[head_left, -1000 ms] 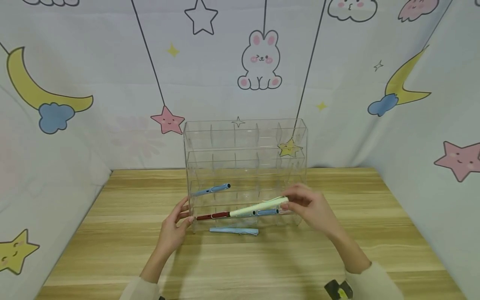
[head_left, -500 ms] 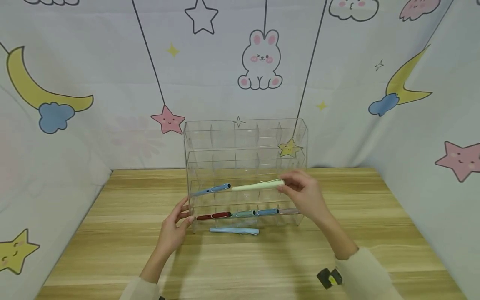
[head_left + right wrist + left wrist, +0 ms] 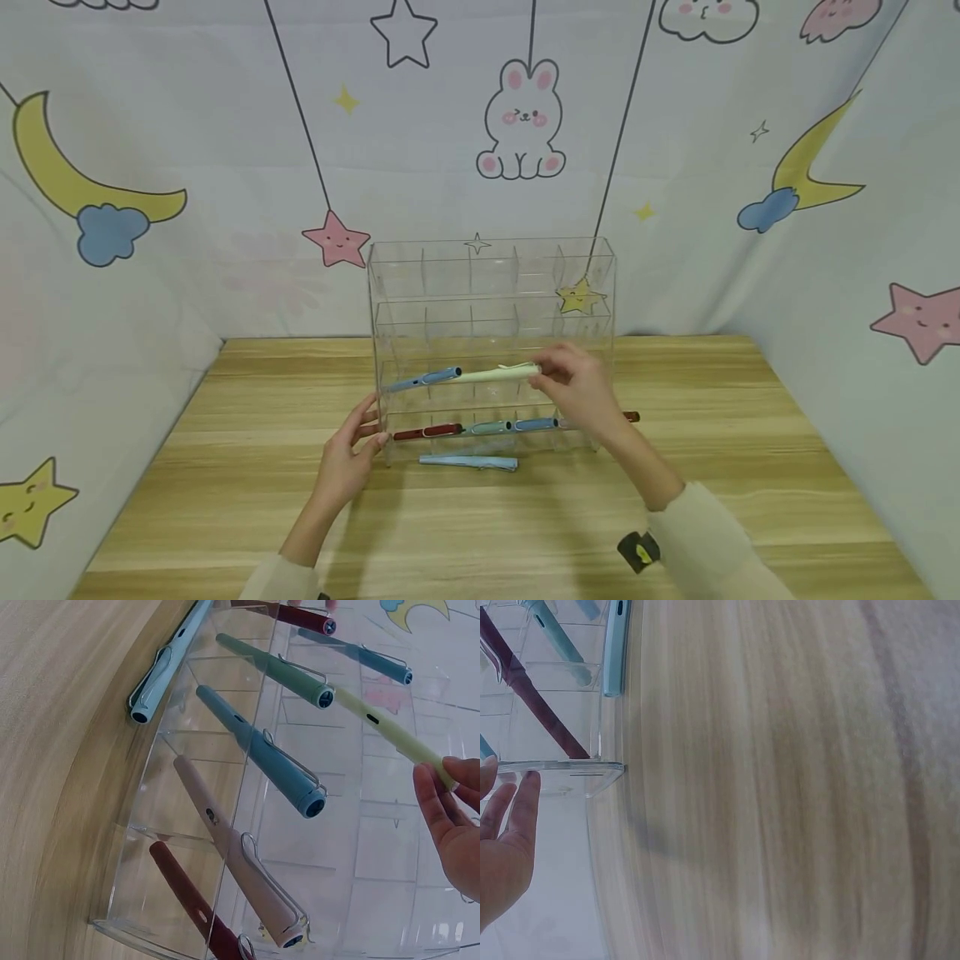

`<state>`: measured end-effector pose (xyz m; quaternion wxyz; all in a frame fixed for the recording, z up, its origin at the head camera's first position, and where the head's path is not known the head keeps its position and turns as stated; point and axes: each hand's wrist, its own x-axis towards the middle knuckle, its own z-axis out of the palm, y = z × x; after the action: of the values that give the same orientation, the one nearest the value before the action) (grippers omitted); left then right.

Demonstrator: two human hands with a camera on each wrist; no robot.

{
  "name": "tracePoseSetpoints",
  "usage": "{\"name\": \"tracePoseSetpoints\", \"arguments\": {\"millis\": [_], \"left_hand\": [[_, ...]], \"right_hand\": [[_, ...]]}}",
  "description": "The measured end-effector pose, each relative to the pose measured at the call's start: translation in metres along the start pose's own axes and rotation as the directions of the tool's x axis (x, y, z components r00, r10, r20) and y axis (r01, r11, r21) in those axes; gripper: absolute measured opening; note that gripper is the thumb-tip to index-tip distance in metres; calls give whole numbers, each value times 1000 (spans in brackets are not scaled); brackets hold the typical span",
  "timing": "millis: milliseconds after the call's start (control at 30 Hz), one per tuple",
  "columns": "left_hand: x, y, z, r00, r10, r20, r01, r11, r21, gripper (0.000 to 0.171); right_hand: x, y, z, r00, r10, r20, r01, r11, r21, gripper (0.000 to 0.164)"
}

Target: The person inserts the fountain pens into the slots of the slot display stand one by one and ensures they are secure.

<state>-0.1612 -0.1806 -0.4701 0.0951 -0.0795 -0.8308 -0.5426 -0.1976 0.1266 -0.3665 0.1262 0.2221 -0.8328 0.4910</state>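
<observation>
A clear acrylic pen rack [image 3: 491, 259] stands on the table. My right hand [image 3: 581, 390] pinches a pale yellow-green pen [image 3: 495, 375] by its clip end, nearly level before the second tier from the bottom. Its far tip sits near the cap of a blue pen [image 3: 422, 381] in that tier's leftmost slot; whether the tip touches the rack I cannot tell. My left hand [image 3: 348, 457] grips the rack's left side panel, thumb in front, fingers [image 3: 526, 806] against the outside. Leaning in the bottom tier are dark red [image 3: 427, 432], green [image 3: 277, 671], blue [image 3: 262, 754], pink [image 3: 236, 859] and another dark red pen [image 3: 187, 892].
A light blue pen [image 3: 468, 462] lies on the wooden table [image 3: 480, 533] just before the rack. White printed cloth [image 3: 225, 167] hangs behind and at both sides. A dark patch with yellow [image 3: 639, 552] shows beside the right sleeve [image 3: 705, 533].
My right hand has lifted the yellow-green pen from before the bottom tier to the second tier, then moved it left. The left hand and the rack have stayed still.
</observation>
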Motion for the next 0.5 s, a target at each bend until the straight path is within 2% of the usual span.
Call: {"name": "tracePoseSetpoints", "arguments": {"millis": [500], "left_hand": [[0, 0, 0, 1000, -1, 9, 1, 1000, -3, 59]], "right_hand": [[9, -2, 27, 998, -31, 60, 36, 995, -89, 21]]}}
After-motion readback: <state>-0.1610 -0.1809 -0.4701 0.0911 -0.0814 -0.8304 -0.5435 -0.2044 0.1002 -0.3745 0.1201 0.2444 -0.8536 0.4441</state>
